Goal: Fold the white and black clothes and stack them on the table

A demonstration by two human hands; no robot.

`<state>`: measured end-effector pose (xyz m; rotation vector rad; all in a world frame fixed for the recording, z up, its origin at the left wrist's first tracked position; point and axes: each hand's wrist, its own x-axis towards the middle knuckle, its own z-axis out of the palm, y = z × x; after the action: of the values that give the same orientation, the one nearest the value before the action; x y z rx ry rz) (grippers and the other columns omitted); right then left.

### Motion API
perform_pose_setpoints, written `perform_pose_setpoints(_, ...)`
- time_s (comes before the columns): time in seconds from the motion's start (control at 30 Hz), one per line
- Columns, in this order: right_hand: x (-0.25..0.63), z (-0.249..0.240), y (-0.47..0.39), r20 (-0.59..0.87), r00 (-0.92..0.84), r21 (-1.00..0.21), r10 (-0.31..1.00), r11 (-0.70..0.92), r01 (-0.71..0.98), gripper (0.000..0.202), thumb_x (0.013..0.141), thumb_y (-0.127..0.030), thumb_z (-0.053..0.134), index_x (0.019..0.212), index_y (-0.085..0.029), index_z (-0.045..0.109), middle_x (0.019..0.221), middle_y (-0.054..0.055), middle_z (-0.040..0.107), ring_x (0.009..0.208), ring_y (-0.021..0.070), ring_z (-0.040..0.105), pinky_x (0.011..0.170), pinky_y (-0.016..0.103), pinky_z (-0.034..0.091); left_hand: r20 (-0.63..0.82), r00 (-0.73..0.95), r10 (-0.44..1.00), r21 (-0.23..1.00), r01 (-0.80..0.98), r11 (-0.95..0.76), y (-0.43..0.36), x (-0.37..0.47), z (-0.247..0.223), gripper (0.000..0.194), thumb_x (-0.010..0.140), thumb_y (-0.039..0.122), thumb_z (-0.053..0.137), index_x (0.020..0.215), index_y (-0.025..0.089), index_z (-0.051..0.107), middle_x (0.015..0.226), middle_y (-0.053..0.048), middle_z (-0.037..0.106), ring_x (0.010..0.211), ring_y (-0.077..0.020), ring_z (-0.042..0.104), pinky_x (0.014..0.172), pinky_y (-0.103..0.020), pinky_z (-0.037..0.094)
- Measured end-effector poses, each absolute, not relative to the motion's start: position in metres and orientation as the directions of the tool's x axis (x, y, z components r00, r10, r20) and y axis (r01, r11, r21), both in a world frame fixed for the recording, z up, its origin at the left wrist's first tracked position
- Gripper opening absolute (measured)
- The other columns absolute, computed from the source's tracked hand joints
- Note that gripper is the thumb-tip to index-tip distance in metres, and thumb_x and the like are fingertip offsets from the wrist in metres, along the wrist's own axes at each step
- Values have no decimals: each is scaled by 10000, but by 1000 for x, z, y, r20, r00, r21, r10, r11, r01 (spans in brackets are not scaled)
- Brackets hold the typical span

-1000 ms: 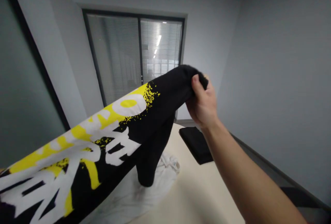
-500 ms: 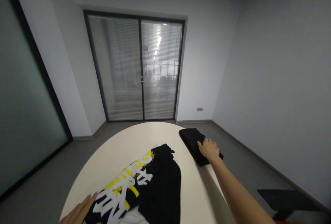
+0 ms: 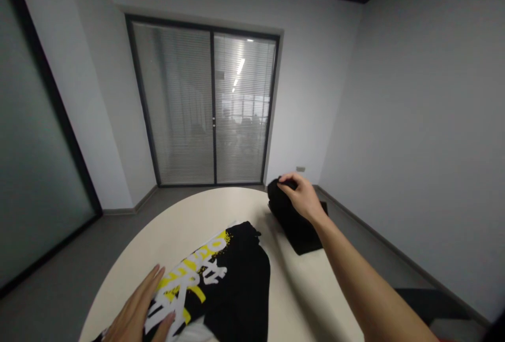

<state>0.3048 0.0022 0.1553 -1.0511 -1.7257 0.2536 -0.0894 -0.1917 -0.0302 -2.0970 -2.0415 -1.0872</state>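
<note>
A black garment with white and yellow print (image 3: 240, 279) lies folded on the round cream table (image 3: 177, 221), in front of me. My left hand (image 3: 140, 308) rests on its near left part, fingers stretched out and thumb apart. At the table's far right edge is a folded black cloth (image 3: 302, 231). My right hand (image 3: 298, 192) pinches the upper part of this cloth between thumb and fingers and lifts it a little, while the rest stays on the table.
Beyond the table stands a glass double door (image 3: 213, 116) with blinds. A dark flat object (image 3: 430, 305), perhaps a chair part, is at the lower right. White walls and a frosted glass panel (image 3: 35, 137) surround the grey floor.
My right hand has moved up and left from lying on the black cloth and now pinches and raises part of it. My left hand has moved slightly farther onto the printed garment.
</note>
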Motion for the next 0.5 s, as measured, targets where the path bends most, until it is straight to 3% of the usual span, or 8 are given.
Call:
perform_pose_setpoints(0.1, 269, 232, -52, 895, -30, -403, 445, 835, 374, 137, 856, -291, 628, 970, -217, 645, 997, 36, 675, 945, 194, 611, 891, 345, 470, 466, -118, 877, 515, 842, -160, -191, -70, -8, 847, 818, 485, 630, 1554, 267, 270, 1558, -72, 416, 1388, -319, 447, 1151, -475, 394)
perform_pose_setpoints(0.3, 224, 305, -117, 933, -182, -258, 309, 931, 258, 68, 869, -176, 605, 887, -228, 644, 916, 11, 651, 908, 185, 600, 862, 337, 483, 424, -112, 899, 703, 666, -249, -195, -37, 4, 1176, 760, 468, 735, 1581, 290, -87, 1611, -150, 286, 1437, -358, 352, 1112, -576, 390)
perform_pose_setpoints(0.4, 206, 313, -116, 946, -124, -281, 300, 948, 149, 144, 912, -138, 518, 917, -231, 628, 986, -1, 638, 1010, 170, 590, 908, 304, 472, 357, -59, 932, 731, 639, -239, -195, -18, -16, 1264, 635, 456, 837, 1594, 259, 36, 1578, -182, 343, 1424, -391, 364, 1100, -581, 403)
perform_pose_setpoints(0.5, 190, 313, -106, 907, -192, -380, 376, 925, 16, 183, 951, -162, 461, 949, -235, 629, 1003, -8, 641, 1044, 154, 595, 906, 281, 486, 201, -68, 977, 723, 683, -101, -191, 6, -43, 1025, 638, 434, 804, 1519, 157, 359, 1494, -223, 459, 1378, -412, 429, 1102, -559, 408)
